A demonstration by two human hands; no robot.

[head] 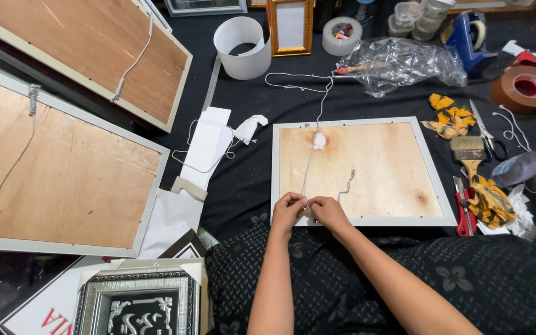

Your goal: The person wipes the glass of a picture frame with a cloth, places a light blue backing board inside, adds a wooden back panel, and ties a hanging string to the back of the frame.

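Left hand (pixel 288 209) and right hand (pixel 328 211) hide the string (pixel 310 162) end.

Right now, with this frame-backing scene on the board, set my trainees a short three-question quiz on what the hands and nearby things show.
1. True or false: both hands, left hand and right hand, meet at the near edge of the small frame.
2. What runs from the hands up to the white blob on the plywood back? A) white string B) brown tape C) a ruler
3. Which tool lies right of the small frame, bristles pointing away from the person?

Key: 1 true. 2 A, the white string. 3 the paintbrush.
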